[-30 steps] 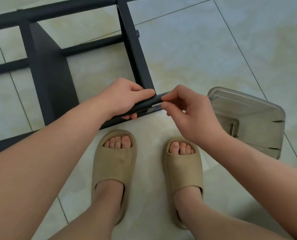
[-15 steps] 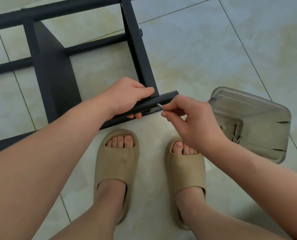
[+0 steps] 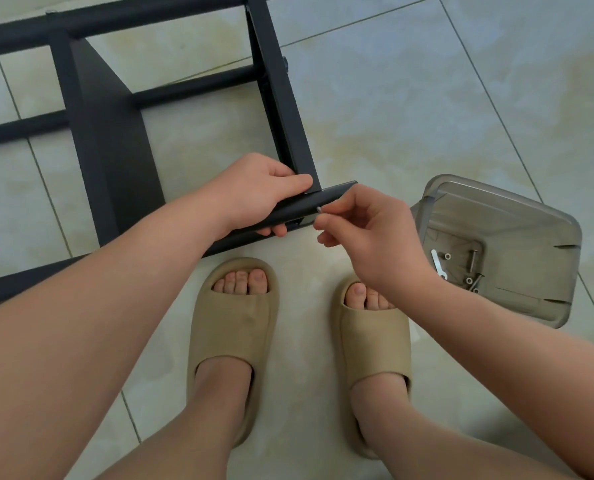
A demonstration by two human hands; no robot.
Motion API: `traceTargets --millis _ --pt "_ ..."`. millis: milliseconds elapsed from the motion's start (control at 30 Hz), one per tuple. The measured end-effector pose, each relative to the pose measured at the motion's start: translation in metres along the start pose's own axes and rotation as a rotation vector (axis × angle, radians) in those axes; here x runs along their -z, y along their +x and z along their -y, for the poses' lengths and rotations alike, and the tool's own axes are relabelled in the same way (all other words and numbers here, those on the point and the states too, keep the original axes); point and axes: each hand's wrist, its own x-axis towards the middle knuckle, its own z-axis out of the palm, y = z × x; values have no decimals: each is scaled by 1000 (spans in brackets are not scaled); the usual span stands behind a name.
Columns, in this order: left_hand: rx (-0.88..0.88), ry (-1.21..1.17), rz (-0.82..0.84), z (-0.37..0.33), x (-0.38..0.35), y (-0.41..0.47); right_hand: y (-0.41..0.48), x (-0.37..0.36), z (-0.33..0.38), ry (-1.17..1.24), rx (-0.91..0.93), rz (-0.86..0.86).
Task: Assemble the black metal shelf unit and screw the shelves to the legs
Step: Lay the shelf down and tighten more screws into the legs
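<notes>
Black metal shelf unit point(image 3: 115, 150) on its side across the tiled floor point(image 3: 427, 98), filling the upper left. Long legs point(image 3: 115, 19) running left to right, with one dark shelf panel point(image 3: 91, 98) and a narrower cross-piece point(image 3: 278, 98) set between them. Frame already joined at several corners, by the look of it. Small dark bolt head point(image 3: 284, 63) on the right face of the cross-piece, so probably fastened there.

Near leg point(image 3: 333, 195) clasped by the left hand point(image 3: 257, 195), fingers wrapped round the bar just beside the corner with the cross-piece; seemingly steadying it.

Just right of that, a small silvery screw point(image 3: 320, 209) pinched at the fingertips of the right hand point(image 3: 368, 233), its end against the side of the near leg. Impossible to tell whether already seated in a hole. Below both hands, feet in tan slippers point(image 3: 233, 323).

Farther right, a clear grey plastic container point(image 3: 531, 216) on the floor, well apart from the frame, holding spare screws point(image 3: 474, 261), a few small round fittings and a flat wrench point(image 3: 436, 263).

Judged roughly midway: frame up, this corner not yet secured. Left to do: starting and tightening this screw, then most likely more joints, given the hardware remaining in the container, and standing the unit upright.
</notes>
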Motion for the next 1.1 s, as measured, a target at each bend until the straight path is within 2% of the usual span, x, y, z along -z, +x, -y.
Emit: traceTargets --millis 133,300,500,567,700,767,867,1100 --pt "-2 -10 12 -1 2 0 2 -2 -1 137 -67 -26" --pt "-9 -11 17 0 2 0 6 -1 -1 -165 45 3" --pt "-9 -24 18 1 2 1 9 -4 4 -20 -47 -15" --pt "-10 -26 16 2 2 1 13 -2 7 -132 -39 -4" --pt "-5 -38 -9 3 2 2 28 10 16 -619 52 10" --pt "-7 -30 -20 3 2 2 33 15 18 -765 89 0" --pt "-33 16 -71 2 1 5 41 18 15 -840 186 11" --pt "-78 106 -241 -11 5 17 65 24 13 -850 389 19"
